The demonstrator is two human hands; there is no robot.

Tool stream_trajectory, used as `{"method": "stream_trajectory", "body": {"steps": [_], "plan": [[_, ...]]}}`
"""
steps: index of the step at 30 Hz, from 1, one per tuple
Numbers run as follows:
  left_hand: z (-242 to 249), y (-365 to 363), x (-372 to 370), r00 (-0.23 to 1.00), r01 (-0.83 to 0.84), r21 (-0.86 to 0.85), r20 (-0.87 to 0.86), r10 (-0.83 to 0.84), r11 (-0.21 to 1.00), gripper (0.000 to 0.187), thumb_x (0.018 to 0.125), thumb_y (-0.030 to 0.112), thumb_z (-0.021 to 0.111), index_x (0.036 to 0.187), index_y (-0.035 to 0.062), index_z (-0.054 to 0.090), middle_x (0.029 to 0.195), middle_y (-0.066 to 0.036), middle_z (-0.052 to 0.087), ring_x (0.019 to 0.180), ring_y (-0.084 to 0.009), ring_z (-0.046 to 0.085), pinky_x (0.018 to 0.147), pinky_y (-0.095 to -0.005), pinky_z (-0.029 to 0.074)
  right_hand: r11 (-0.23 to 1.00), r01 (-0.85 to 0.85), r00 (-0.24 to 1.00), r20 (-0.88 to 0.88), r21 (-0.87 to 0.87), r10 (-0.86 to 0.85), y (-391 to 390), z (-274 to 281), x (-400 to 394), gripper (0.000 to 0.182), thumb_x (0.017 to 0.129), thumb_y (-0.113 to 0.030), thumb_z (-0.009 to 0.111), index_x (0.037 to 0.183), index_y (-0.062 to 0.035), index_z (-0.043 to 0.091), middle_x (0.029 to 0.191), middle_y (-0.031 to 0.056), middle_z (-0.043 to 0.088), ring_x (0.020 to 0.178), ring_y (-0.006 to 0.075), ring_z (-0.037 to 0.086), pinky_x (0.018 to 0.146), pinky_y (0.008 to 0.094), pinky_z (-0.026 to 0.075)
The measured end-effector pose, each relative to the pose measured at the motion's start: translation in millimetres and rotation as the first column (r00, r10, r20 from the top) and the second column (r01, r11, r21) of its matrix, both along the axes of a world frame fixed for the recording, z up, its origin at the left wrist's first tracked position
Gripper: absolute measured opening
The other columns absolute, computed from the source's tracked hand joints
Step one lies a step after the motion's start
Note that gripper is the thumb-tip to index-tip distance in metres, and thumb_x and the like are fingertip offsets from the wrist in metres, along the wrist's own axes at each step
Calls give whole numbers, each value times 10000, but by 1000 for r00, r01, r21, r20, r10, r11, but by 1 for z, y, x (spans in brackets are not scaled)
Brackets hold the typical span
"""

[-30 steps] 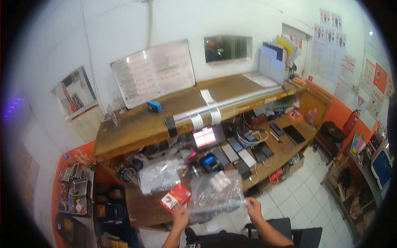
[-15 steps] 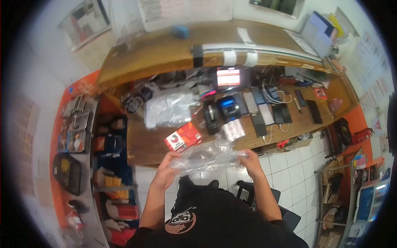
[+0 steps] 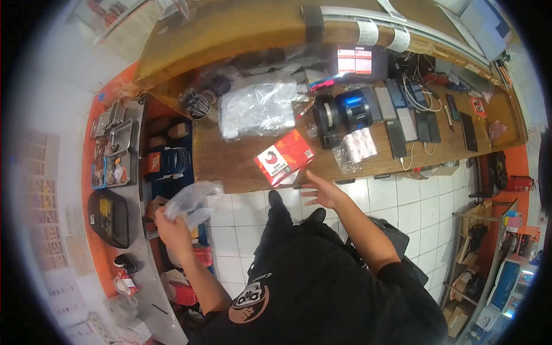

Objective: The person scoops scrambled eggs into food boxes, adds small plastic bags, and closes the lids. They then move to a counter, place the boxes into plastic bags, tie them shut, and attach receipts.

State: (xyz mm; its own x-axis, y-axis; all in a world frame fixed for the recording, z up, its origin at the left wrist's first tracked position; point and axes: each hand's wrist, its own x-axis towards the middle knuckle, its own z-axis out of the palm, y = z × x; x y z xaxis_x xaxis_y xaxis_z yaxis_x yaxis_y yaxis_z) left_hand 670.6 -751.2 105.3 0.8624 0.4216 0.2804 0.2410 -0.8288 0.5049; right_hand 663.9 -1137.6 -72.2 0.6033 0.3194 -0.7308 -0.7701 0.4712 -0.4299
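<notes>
White-tiled floor [image 3: 415, 198]; wooden table [image 3: 230, 164] across the room, curved by the lens. Long wooden shelf [image 3: 230, 37] above it, a metal rail along its front, white paper strips stuck over the rail. Metal side bench [image 3: 144, 244] at left, carrying trays [image 3: 119, 138] and a black case [image 3: 109, 219].

On the table, left part: a large plastic-wrapped pack [image 3: 259, 109], lying flat, a cup of pens [image 3: 198, 106] just left of it. At the back, a lit screen [image 3: 359, 63], red and white panels. In front of the screen, a black printer [image 3: 355, 110] with a blue glow, tape dispenser [image 3: 328, 119] beside it. To the right, a group of phones [image 3: 397, 138], white cables among them.

Clear bag [image 3: 198, 201]: crumpled, held off the table's front left corner. Left hand [image 3: 172, 227] has it, fingers clenched on the gathered plastic.

Red box [image 3: 284, 156]: flat near the table's front edge, skewed, printed face up. Right hand [image 3: 323, 191] at its near right corner, fingers released and spread, nothing grasped; contact with the box, cannot tell.

White rolls [image 3: 360, 145]: in clear wrap, right of the box, in front of the printer.
</notes>
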Motion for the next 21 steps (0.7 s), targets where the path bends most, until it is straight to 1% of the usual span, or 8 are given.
{"method": "stream_trajectory", "body": {"steps": [3,9,12,14,16,17,18,21], "plan": [[2,-17,28,952,253,145,-213,-220,956,622,726,92,638,1320,75,456,1193,-220,481,1098,-390,518,929,-413,420,1000,13,1000,12,13,-13,33,-10,25,995,730,-643,666,1447,-113,224,1420,224,299,1265,377,369,963,648,317],[-69,-107,104,625,700,-199,-296,-723,686,751,779,442,690,1374,73,418,1367,-220,405,1257,-348,428,1026,-405,361,982,173,985,25,-68,-172,61,-20,41,984,727,-598,689,1453,-156,195,1481,189,238,1355,395,241,991,685,235],[-134,-133,146,435,622,-487,-435,-788,613,771,790,509,664,1380,76,422,1351,-188,485,1224,-297,489,1030,-349,357,966,224,974,37,-130,-222,72,-26,41,983,716,-555,716,1452,-191,175,1488,157,227,1343,382,260,1003,685,212],[-138,-140,168,79,428,-801,-428,-900,418,727,789,518,665,1326,59,493,1262,-163,568,1161,-248,541,993,-341,387,936,297,955,75,-188,-288,88,-23,40,977,711,-512,734,1445,-209,166,1468,148,245,1321,366,295,1002,681,209],[-141,-138,175,84,456,-782,-437,-896,424,699,767,512,690,1288,71,533,1191,-134,610,1098,-224,571,950,-327,416,896,411,912,97,-170,-400,100,-37,39,965,710,-484,738,1438,-222,162,1432,140,279,1303,361,313,1005,662,218],[-143,-136,176,90,472,-765,-453,-887,439,672,746,505,716,1250,84,574,1120,-105,653,1035,-200,602,906,-314,444,853,500,865,141,-150,-482,106,-47,40,874,755,-391,723,1425,-211,193,1360,122,372,1257,305,396,988,546,340],[-148,-134,179,84,476,-765,-451,-889,433,672,746,505,716,1250,84,574,1120,-105,653,1035,-200,602,906,-314,444,849,507,861,143,-152,-489,108,-51,44,874,755,-391,723,1425,-211,193,1360,122,372,1257,305,396,988,546,340],[-173,-121,180,56,481,-811,-350,-935,333,620,737,489,727,1199,91,614,1045,-100,676,956,-190,626,854,-318,470,791,612,766,259,-13,-588,116,-48,47,710,826,-204,663,1403,-135,255,1216,72,518,1117,181,528,848,308,477]]}}
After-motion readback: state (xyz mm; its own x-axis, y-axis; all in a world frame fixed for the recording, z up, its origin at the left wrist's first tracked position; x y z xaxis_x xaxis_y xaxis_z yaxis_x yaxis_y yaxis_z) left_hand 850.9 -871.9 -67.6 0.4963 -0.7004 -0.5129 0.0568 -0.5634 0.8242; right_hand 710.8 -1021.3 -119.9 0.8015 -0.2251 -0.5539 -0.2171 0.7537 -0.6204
